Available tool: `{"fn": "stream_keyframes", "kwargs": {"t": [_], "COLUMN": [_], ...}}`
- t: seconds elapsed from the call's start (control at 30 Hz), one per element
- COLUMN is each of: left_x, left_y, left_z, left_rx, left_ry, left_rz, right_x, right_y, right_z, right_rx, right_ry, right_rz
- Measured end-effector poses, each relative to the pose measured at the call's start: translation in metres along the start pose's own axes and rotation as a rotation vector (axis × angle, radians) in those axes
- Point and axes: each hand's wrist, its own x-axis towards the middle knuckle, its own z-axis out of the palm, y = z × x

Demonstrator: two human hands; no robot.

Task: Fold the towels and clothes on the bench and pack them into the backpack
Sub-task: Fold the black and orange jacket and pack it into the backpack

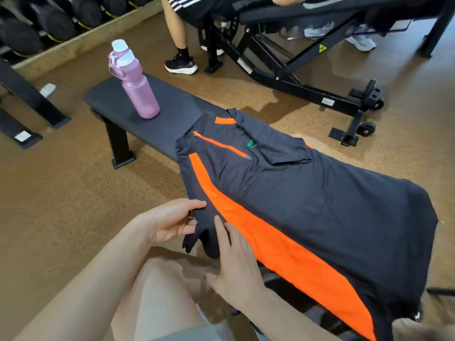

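Garment under folding: I saw the dark navy, orange-panelled zip-neck sports top (307, 193) spread along the black padded bench (152, 119). My left hand (170, 222) pinched its near sleeve cuff; my right hand (236, 262) lay flat-fingered on that sleeve. A pink plastic bottle (138, 87) stood upright at the bench's far end.

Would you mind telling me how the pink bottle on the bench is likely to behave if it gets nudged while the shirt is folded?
The pink bottle is tall and narrow and stands upright on the bench, so it probably tips fairly easily. Being round, it would likely roll off once down. How full it is cannot be told, so its weight is uncertain.
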Motion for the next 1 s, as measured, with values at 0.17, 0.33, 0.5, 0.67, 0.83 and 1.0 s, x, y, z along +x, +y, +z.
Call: {"fn": "stream_keyframes", "kwargs": {"t": [0.17,0.33,0.5,0.67,0.83,1.0], "left_x": [-0.005,-0.004,0.002,0.016,0.034,0.056], "left_y": [0.002,0.016,0.03,0.044,0.051,0.041], "left_z": [0.029,0.055,0.07,0.067,0.063,0.041], "left_rx": [-0.091,-0.446,-0.591,-0.737,-0.569,0.252], "left_ry": [0.053,0.056,0.063,0.025,0.189,0.488], "left_rz": [0.134,0.151,0.196,0.251,0.266,0.461], "right_x": [0.009,0.023,0.035,0.057,0.093,0.129], "right_y": [-0.009,-0.005,0.01,0.041,0.069,0.092], "right_z": [-0.001,-0.019,-0.043,-0.097,-0.142,-0.164], "right_rx": [0.132,0.221,0.27,0.234,0.504,0.537], "right_ry": [0.204,0.228,0.364,0.308,0.129,-0.013], "right_rz": [0.057,0.153,0.205,0.192,0.282,0.357]}}
